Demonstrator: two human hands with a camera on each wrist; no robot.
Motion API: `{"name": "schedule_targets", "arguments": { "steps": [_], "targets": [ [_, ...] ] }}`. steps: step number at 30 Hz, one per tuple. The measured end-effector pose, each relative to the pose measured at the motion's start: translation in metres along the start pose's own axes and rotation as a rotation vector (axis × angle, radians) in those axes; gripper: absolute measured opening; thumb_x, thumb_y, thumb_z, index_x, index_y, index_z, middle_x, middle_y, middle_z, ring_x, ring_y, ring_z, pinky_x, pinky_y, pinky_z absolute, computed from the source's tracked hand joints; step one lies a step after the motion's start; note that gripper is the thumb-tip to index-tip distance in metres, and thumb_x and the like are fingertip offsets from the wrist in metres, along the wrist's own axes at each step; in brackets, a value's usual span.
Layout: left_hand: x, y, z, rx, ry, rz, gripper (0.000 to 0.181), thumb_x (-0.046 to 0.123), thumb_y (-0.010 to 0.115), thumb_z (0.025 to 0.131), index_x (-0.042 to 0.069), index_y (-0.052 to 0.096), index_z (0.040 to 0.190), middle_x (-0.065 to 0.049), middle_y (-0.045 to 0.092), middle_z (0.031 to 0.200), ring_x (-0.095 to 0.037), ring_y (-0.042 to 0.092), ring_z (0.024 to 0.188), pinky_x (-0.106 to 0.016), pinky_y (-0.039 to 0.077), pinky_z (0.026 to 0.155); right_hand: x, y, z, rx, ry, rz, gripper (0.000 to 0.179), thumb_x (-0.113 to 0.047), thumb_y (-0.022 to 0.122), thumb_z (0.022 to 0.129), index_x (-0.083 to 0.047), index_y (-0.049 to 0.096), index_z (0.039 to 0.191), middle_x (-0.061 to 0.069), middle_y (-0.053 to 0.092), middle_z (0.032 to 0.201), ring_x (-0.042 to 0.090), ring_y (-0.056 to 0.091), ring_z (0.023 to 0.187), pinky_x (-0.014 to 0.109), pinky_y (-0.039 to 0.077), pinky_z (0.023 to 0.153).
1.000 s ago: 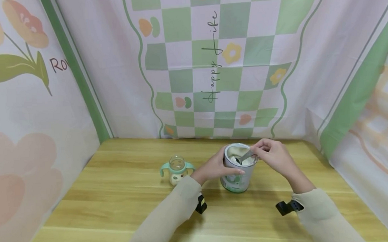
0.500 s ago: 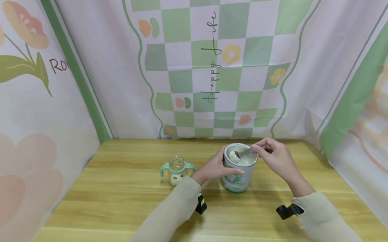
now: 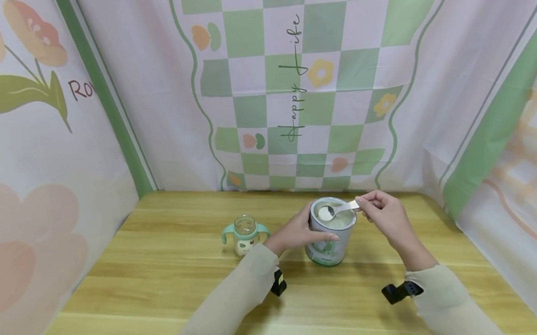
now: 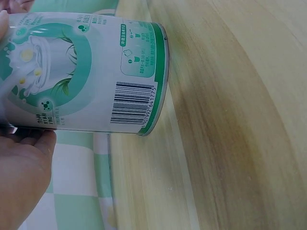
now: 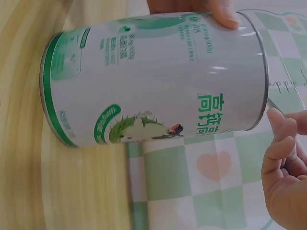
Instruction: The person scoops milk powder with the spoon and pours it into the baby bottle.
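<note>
A white and green milk powder can (image 3: 328,247) stands upright on the table, its top uncovered. My left hand (image 3: 300,231) grips it from the left, with the thumb across the front below the rim. In the left wrist view the can (image 4: 100,72) shows a barcode and a green band at its base. My right hand (image 3: 383,215) pinches the handle of a metal spoon (image 3: 345,206). The spoon's bowl, heaped with white powder (image 3: 326,213), is over the mouth of the can. In the right wrist view the right hand (image 5: 288,167) is just beyond the rim.
Left of the can, a clear baby bottle (image 3: 245,233) with mint-green handles stands uncapped on the wooden table (image 3: 165,272), partly behind the left forearm. A patterned green and white curtain (image 3: 311,110) hangs along the table's back edge.
The spoon has come up out of the powder inside the can and now lies nearly level at rim height with a load. The right hand moved slightly right; the left hand stayed put.
</note>
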State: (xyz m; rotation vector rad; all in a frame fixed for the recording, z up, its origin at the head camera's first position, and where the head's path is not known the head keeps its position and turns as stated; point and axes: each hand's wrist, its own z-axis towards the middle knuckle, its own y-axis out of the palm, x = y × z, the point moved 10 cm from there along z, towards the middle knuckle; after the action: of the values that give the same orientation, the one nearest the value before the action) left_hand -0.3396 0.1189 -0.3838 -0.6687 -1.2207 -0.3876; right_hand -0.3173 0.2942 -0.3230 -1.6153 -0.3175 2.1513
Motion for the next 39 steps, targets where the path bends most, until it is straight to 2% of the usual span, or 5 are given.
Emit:
{"name": "schedule_targets", "arguments": {
  "steps": [3,7,16,29,39],
  "targets": [
    [-0.001,0.000,0.000,0.006,-0.007,0.004,0.082,0.026,0.082,0.086,0.025,0.032,0.151,0.010,0.052,0.135,-0.009,0.052,0.122,-0.035,0.042,0.103,0.009,0.000,0.001,-0.014,0.063,0.132,0.034,-0.026,0.065,0.100,0.008,0.060,0.104,-0.002,0.072,0.082,0.007,0.057,0.067,0.020,0.051,0.059],
    [-0.001,-0.001,0.001,0.006,-0.007,-0.002,0.083,0.026,0.082,0.086,0.025,0.032,0.151,0.009,0.052,0.135,-0.011,0.053,0.122,-0.035,0.043,0.103,0.014,0.000,0.002,-0.016,0.082,0.192,0.032,-0.024,0.066,0.099,0.008,0.060,0.103,-0.004,0.071,0.081,0.008,0.057,0.068,0.019,0.051,0.059],
    [-0.008,-0.004,-0.001,0.047,-0.089,0.036,0.090,0.032,0.085,0.082,0.024,0.031,0.153,0.010,0.050,0.136,-0.008,0.051,0.121,-0.039,0.042,0.104,0.003,0.000,0.000,-0.014,0.047,0.176,0.030,-0.024,0.066,0.099,0.005,0.060,0.102,-0.002,0.071,0.080,0.009,0.058,0.068,0.019,0.052,0.060],
    [0.005,-0.001,0.004,-0.055,0.056,0.030,0.078,0.022,0.080,0.089,0.030,0.033,0.151,0.011,0.051,0.136,-0.008,0.049,0.125,-0.035,0.041,0.104,0.000,0.000,0.000,-0.013,0.016,0.165,0.031,-0.027,0.066,0.099,0.004,0.061,0.102,-0.004,0.071,0.080,0.007,0.058,0.068,0.019,0.052,0.060],
    [-0.001,-0.013,-0.003,-0.038,-0.027,0.072,0.082,0.028,0.079,0.088,0.029,0.032,0.155,0.008,0.046,0.146,-0.013,0.041,0.135,-0.038,0.037,0.110,-0.006,0.003,-0.001,-0.030,0.013,0.174,0.034,-0.028,0.067,0.099,0.005,0.061,0.104,0.002,0.072,0.084,0.008,0.058,0.070,0.019,0.052,0.062]
  ]
}}
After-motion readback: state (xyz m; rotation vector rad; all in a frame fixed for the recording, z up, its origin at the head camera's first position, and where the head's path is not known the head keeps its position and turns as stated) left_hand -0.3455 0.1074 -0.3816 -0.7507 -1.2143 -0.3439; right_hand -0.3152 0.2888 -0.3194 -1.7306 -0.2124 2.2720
